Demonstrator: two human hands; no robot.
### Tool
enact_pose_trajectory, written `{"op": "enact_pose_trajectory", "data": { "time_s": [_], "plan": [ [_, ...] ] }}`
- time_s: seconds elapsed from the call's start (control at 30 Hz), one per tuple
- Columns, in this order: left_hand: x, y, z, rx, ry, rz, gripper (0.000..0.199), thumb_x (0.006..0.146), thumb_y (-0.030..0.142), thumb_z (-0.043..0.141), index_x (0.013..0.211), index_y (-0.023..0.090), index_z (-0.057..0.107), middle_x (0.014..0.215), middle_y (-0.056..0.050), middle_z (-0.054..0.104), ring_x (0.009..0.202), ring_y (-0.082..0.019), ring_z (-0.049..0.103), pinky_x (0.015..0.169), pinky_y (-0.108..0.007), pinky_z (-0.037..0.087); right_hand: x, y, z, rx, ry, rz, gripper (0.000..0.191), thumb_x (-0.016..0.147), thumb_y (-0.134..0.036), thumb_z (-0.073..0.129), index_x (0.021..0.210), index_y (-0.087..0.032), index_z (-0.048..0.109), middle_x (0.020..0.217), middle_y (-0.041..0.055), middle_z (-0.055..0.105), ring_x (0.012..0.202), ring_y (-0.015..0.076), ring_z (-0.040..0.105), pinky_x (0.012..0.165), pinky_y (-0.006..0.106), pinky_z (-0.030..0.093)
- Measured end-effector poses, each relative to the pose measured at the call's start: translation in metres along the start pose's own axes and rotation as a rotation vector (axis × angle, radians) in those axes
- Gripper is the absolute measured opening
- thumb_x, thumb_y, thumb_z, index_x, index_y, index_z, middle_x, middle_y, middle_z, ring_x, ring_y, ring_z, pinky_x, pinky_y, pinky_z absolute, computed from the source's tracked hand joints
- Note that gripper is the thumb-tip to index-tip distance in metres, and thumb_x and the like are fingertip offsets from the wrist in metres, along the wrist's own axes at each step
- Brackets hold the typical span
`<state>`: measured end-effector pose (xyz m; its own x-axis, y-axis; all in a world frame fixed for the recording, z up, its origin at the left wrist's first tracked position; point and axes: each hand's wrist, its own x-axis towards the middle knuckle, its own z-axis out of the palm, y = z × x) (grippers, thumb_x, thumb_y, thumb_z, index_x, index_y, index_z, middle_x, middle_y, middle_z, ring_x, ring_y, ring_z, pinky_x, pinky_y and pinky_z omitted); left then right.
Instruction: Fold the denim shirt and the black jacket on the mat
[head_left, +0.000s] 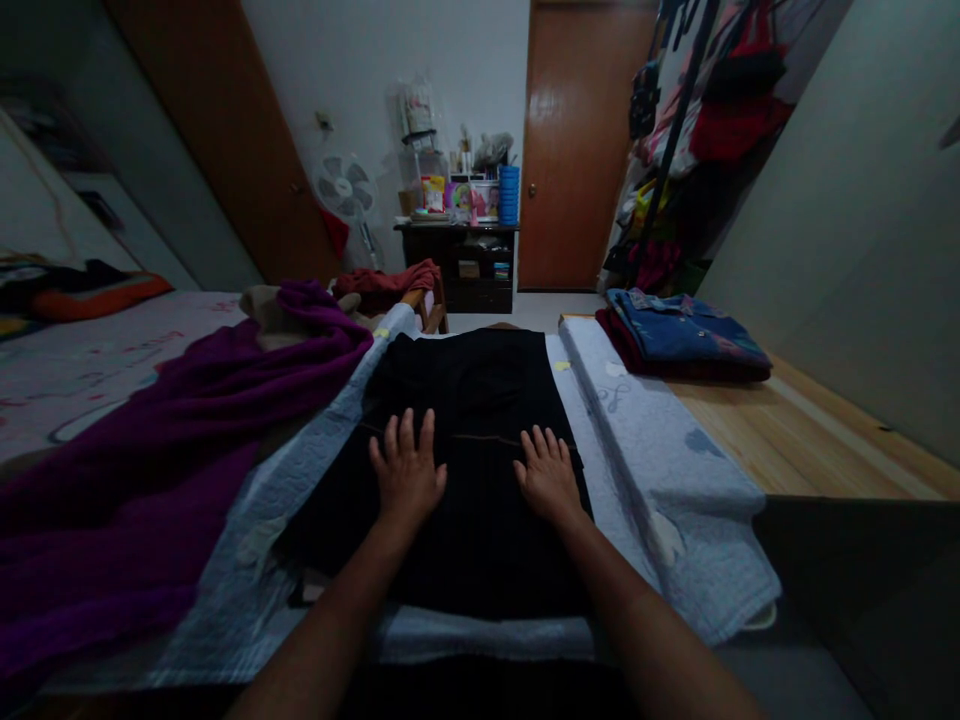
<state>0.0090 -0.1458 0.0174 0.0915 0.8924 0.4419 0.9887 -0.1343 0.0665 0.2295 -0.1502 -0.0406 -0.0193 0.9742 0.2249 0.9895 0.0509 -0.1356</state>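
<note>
A black garment (487,540) lies spread out on a light grey quilted cover (645,440), with a thin brownish seam line crossing its middle. My left hand (409,470) rests flat on the left part of the cloth, fingers spread and pointing away from me. On the right part, my right hand (549,472) also lies palm down with its fingers stretched out. Neither hand grips anything. The far end of the garment looks bunched at the left. Its exact kind is hard to make out in the dim light.
At the left, a purple cloth (187,430) drapes over the bedding. Folded clothes with a blue denim piece (682,328) on top sit on a wooden surface (735,420) at the right. Farther back are a dark cabinet (435,255), a white fan (346,188) and a brown door (581,150).
</note>
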Motion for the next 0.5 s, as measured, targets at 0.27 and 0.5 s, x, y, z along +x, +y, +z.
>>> {"op": "enact_pose_trajectory", "data": {
  "time_s": [0.27, 0.5],
  "plan": [
    [0.024, -0.039, 0.005, -0.157, -0.203, -0.149, 0.053, 0.08, 0.015, 0.045, 0.132, 0.016, 0.047, 0.118, -0.012, 0.063, 0.104, -0.025, 0.061, 0.087, -0.035, 0.048, 0.001, -0.001, -0.001, 0.006, -0.015, 0.002, 0.057, 0.093, -0.041, 0.039, 0.145, -0.018, 0.035, 0.152, 0.0107, 0.031, 0.141, 0.0284, 0.02, 0.112, 0.047, 0.012],
    [0.046, -0.031, -0.036, -0.589, 0.027, -0.168, 0.027, 0.085, 0.034, 0.046, 0.102, 0.02, 0.063, 0.101, -0.004, 0.065, 0.095, -0.021, 0.062, 0.087, -0.032, 0.048, 0.001, -0.001, -0.003, 0.012, 0.001, 0.002, 0.057, 0.092, -0.041, 0.04, 0.144, -0.018, 0.037, 0.152, 0.0098, 0.031, 0.141, 0.0283, 0.021, 0.112, 0.047, 0.013]
  ]
}}
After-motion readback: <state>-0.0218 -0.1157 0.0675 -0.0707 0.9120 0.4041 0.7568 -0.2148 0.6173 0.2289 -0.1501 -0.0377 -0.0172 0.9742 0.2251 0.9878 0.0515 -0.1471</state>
